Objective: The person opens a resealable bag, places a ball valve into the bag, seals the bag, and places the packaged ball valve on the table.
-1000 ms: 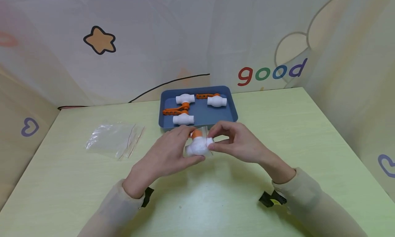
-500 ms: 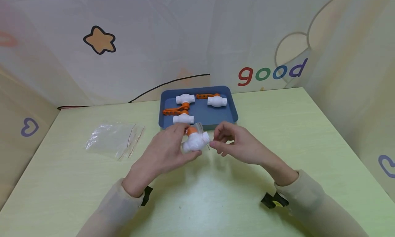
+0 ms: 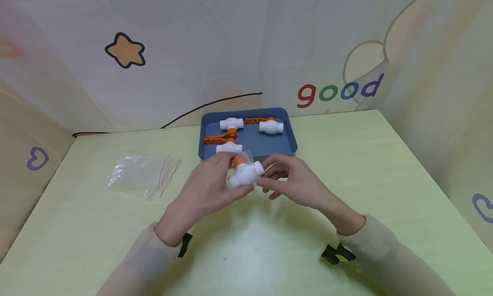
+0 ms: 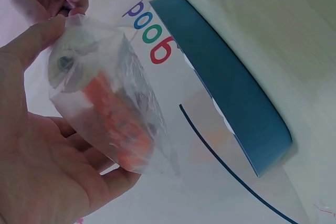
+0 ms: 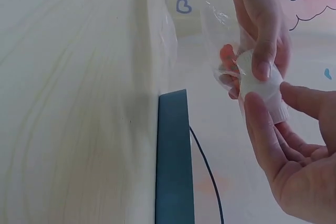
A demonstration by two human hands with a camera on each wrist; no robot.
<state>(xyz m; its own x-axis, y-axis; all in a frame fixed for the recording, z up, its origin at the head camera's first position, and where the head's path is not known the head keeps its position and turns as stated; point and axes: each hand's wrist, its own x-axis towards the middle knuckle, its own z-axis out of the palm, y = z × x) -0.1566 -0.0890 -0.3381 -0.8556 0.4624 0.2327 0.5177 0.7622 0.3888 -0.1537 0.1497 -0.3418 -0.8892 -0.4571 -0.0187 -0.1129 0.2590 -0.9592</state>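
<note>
- Your left hand (image 3: 206, 185) is gripping a white valve (image 3: 245, 175), thumb pressing on its near side and fingers curling round the other.
- That valve is hanging above the worktop (image 3: 246, 253), just in front of the near edge of the blue tray (image 3: 252, 144), and is tilting so that its right end is pointing up toward the tray's near right corner.
- A clear bag (image 4: 134, 66) is wrapping the valve, and its orange handle (image 4: 118, 121) is showing through the plastic.
- Your right hand (image 3: 294, 182) is reaching in from the right, its fingers bending round the white end of the valve with only a narrow gap to the thumb; you cannot tell whether they are pinching it.
- The tray is lying against the far edge of the worktop, and three more valves are resting in it: the far left valve (image 3: 231, 123), the far right valve (image 3: 271, 127) and the near left valve (image 3: 229, 147), which your left hand is partly hiding.
- Flat clear plastic (image 3: 138, 174) is lying left of the tray, toward the worktop's far left corner.
- A printed curtain (image 3: 200, 65) is hanging behind the far edge.
</note>
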